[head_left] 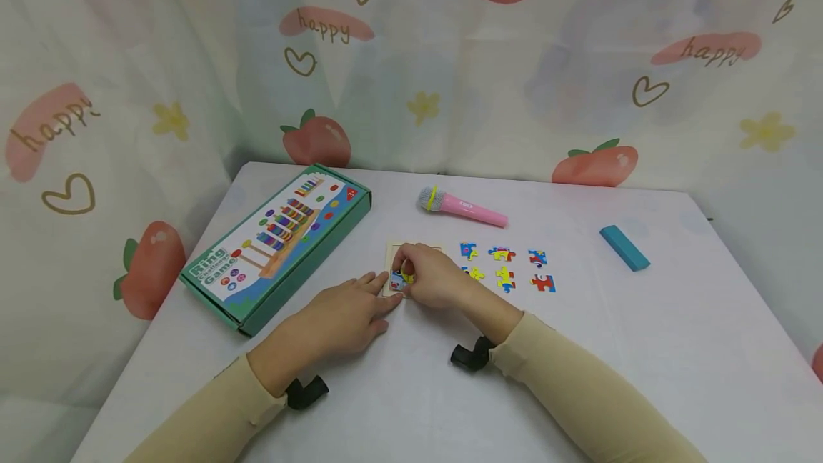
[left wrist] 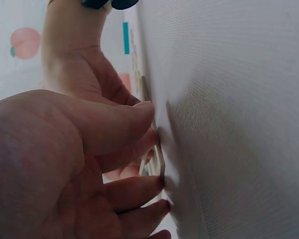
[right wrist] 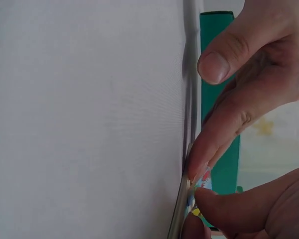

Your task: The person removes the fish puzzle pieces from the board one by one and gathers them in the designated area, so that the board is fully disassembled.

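Observation:
A small wooden puzzle tray [head_left: 388,256] lies flat on the table, partly hidden by both hands. My left hand [head_left: 347,313] rests beside it, its extended fingers touching the tray's left and near edges. In the left wrist view, the fingertips are right at the thin tray edge [left wrist: 162,167]. Over the tray, my right hand [head_left: 434,277] pinches a colourful jigsaw piece [right wrist: 191,195] between thumb and finger, mostly covered by them. A blue-and-yellow printed part [head_left: 398,281] shows inside the tray. Several loose jigsaw pieces [head_left: 505,279] lie in two rows to the right, one partly behind the right hand.
A green Ring Game box [head_left: 276,241] lies at an angle on the left. Beyond the tray is a pink toy microphone [head_left: 472,211]. A teal block [head_left: 624,247] lies at the far right of the white table [head_left: 643,349]. Printed curtains [head_left: 501,91] hang behind.

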### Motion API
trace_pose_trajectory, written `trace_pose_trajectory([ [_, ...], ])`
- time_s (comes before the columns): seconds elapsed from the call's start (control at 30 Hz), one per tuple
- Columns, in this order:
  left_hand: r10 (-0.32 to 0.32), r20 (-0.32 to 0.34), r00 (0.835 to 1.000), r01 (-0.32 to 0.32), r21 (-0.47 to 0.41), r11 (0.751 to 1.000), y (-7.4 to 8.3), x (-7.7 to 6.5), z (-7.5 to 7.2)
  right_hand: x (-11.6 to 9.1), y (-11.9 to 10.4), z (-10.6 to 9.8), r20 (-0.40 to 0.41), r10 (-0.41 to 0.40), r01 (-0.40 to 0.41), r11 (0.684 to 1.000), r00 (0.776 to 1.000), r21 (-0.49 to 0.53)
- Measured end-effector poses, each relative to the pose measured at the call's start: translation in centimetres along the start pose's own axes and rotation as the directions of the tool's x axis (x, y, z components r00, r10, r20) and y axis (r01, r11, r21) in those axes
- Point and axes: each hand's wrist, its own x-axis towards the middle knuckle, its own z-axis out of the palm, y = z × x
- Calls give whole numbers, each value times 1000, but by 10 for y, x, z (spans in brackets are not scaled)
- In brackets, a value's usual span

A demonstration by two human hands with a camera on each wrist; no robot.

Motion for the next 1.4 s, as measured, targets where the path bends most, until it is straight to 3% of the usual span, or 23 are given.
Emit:
trace_pose_trajectory([
  [0.4,-6,10,1000,6,11,1000,1,0,-1,0,1,2,-60,17,-10,994,998,112],
  [0.6,-17,17,1000,16,15,1000,3,0,-2,-1,6,1,-66,13,2,975,998,222],
  [0.73,-19,18,1000,18,21,1000,3,0,-1,-1,11,-3,-48,14,5,928,999,372],
  [0.93,-21,26,999,20,30,999,3,1,0,-6,13,-17,4,98,-81,792,995,605],
  [1.0,-24,27,999,23,31,999,3,2,0,-9,14,-23,7,113,-92,769,994,633],
  [1.07,-29,30,999,28,29,999,3,2,1,-13,16,-29,-10,116,-84,770,993,633],
  [1.2,-36,30,999,36,23,999,4,2,1,-27,23,-45,-51,133,-78,808,990,584],
  [1.4,-40,17,999,40,16,999,4,1,2,-50,43,-59,-52,191,-140,855,980,499],
])
